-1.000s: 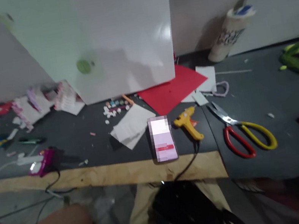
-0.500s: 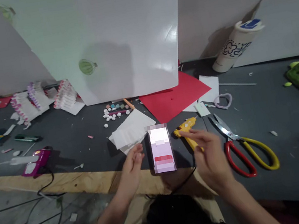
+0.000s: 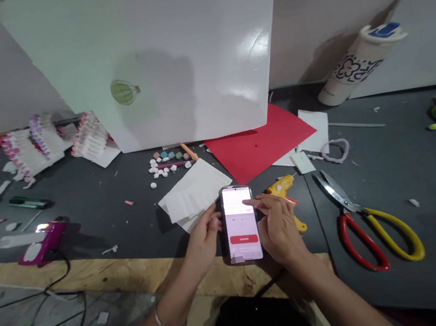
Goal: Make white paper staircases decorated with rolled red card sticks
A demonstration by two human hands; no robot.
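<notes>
A phone (image 3: 240, 223) with a lit white screen and a red bar lies on the dark mat near the wooden front edge. My left hand (image 3: 203, 238) rests against its left side, fingers curled on the edge. My right hand (image 3: 277, 225) is on its right side, index finger stretched onto the screen. A yellow glue gun (image 3: 284, 188) lies just behind my right hand. A stack of white paper (image 3: 193, 192) sits beside the left hand.
Large scissors (image 3: 369, 220) with red and yellow handles lie to the right. Red paper (image 3: 259, 142) and a big white board (image 3: 165, 54) stand behind. A purple glue gun (image 3: 43, 247) with cable is at left, a cup (image 3: 360, 62) leans back right, small beads (image 3: 167, 160) lie centre.
Both hands have come up from below and closed in on the phone. The right index finger now touches the screen. The view has tilted slightly down.
</notes>
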